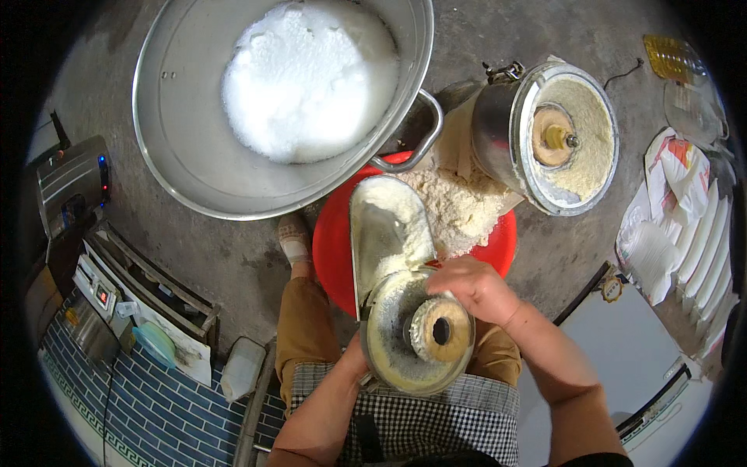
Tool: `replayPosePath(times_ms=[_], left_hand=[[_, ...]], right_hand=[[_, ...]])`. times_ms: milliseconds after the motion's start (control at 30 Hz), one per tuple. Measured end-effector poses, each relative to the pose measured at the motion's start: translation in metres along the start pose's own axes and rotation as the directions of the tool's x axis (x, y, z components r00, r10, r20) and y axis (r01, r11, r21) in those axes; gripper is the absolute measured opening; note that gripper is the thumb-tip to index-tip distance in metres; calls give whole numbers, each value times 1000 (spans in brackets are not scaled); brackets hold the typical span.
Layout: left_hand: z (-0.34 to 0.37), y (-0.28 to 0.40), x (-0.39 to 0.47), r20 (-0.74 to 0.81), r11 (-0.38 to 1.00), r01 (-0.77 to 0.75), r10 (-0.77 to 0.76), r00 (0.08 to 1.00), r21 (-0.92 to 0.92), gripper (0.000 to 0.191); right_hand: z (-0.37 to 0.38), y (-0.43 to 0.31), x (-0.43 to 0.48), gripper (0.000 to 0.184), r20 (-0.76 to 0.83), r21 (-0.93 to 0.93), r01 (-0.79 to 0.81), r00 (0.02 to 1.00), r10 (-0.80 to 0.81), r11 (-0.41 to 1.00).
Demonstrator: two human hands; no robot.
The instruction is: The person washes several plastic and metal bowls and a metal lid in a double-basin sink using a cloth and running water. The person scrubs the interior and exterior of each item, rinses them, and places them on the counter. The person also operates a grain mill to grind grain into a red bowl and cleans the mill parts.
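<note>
A round metal cover (388, 344) with a thick pale ring at its hub is tilted over my lap, its face dusted with pale meal. My left hand (355, 357) grips its left edge from beneath, fingers hidden. My right hand (475, 289) is curled at its upper right rim, beside a small red piece; its grip is unclear. A meal-coated metal scoop (385, 233) lies against the cover's top edge, over a red basin (335, 262). Pale crumbly meal (461, 216) is heaped in the basin. Right of it, an open steel drum-shaped machine (496, 131) has meal around its hub.
A large steel pot (181, 128) holding a white, foamy-looking mass stands ahead on the left, its handle (432, 134) overhanging the basin. White bags (683, 192) and a pale-topped appliance (618, 344) are at right. A metal appliance (76, 181) and a plastic jug (242, 368) are at left.
</note>
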State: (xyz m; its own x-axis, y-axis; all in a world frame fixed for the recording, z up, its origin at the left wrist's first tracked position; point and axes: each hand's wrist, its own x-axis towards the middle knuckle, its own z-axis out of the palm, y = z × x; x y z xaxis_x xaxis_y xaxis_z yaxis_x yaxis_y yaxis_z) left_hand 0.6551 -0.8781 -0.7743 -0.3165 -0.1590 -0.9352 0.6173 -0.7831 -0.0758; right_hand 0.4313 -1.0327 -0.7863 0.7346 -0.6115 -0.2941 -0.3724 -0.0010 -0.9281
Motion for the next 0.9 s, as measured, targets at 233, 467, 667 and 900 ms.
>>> replayPosePath(times_ms=[233, 467, 667, 900], left_hand=[[-6, 15, -20, 242, 934, 138, -58, 969, -329, 43], [-5, 25, -22, 376, 837, 295, -117, 919, -461, 44], [-13, 22, -18, 389, 858, 319, -155, 908, -403, 44], [-39, 10, -19, 317, 891, 306, -199, 927, -335, 44]], right_hand=[[-5, -17, 12, 43, 506, -122, 223, 852, -133, 967], [-5, -34, -1, 49, 536, -305, 302, 838, -99, 903], [1, -30, -2, 50, 499, -381, 204, 866, 15, 902], [7, -32, 28, 60, 623, -220, 305, 775, -107, 926]])
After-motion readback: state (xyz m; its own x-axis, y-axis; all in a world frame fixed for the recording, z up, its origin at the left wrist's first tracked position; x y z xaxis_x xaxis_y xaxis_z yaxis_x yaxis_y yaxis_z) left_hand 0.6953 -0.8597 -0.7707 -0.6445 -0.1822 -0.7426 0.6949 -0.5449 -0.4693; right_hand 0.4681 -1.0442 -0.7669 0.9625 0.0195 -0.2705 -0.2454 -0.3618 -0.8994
